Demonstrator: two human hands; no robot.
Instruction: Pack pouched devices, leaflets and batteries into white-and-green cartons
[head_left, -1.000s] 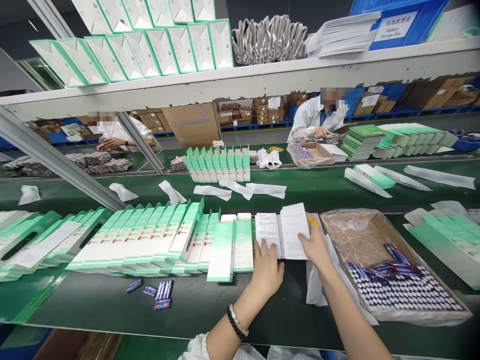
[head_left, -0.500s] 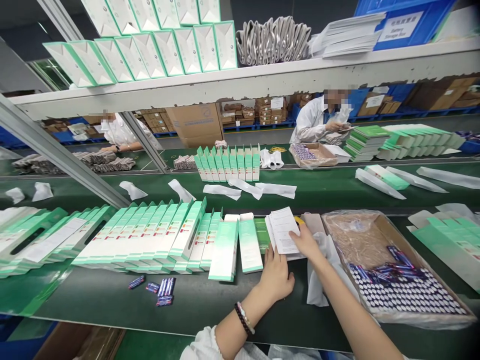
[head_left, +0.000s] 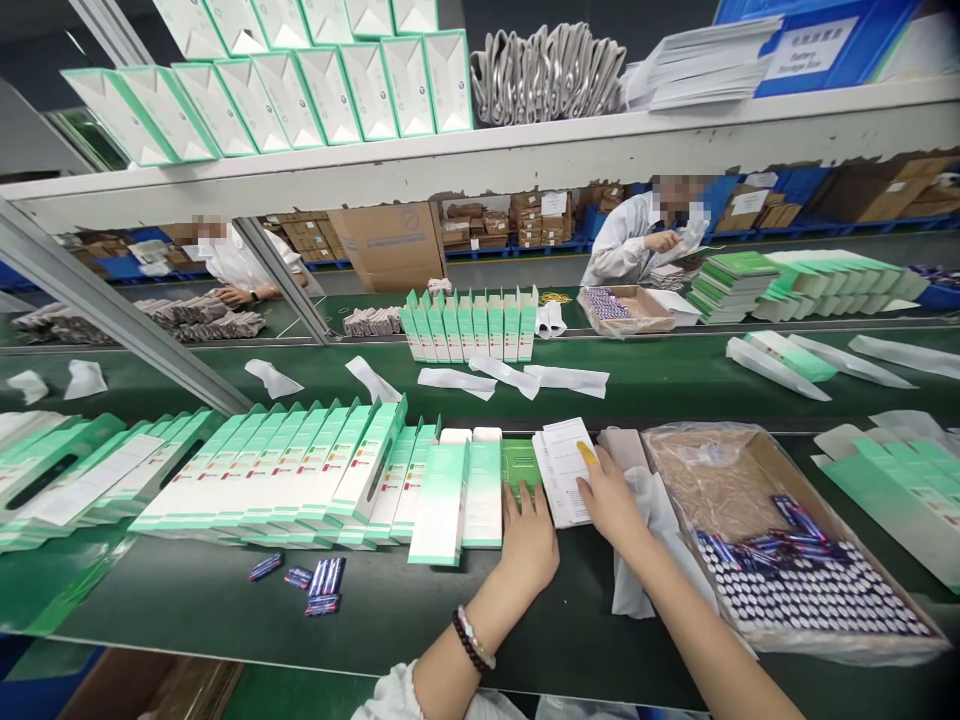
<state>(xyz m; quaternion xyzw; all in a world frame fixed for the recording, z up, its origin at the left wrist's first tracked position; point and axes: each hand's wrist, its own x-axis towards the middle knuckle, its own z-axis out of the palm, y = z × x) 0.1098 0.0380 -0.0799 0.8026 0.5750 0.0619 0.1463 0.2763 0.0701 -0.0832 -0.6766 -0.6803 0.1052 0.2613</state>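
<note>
My left hand (head_left: pixel 531 540) lies with its fingers stretched over the lower part of a green booklet (head_left: pixel 520 462). Just right of the booklet is a stack of white printed leaflets (head_left: pixel 561 470). My right hand (head_left: pixel 613 500) rests at the right edge of that stack, fingers apart, a yellow finger cot (head_left: pixel 586 453) on one fingertip touching the top sheet. Beside my left hand, a white-and-green box (head_left: pixel 482 490) leans next to another such box (head_left: pixel 439 505). Grey fabric pouches (head_left: pixel 624 447) and a white sleeve (head_left: pixel 636 570) lie partly beneath my right arm.
On the right stands a plastic-lined carton (head_left: pixel 930 640) of batteries. Several loose batteries (head_left: pixel 324 580) lie front left. A long row of boxes (head_left: pixel 255 470) fills the left. A green conveyor (head_left: pixel 652 380) carries white sleeves. Two people work beyond it, below a white shelf (head_left: pixel 450 185).
My left hand has moved left, from the leaflets' lower edge onto the green booklet. The leaflets have shifted slightly down, showing more of the booklet. My right finger now lies on the top sheet.
</note>
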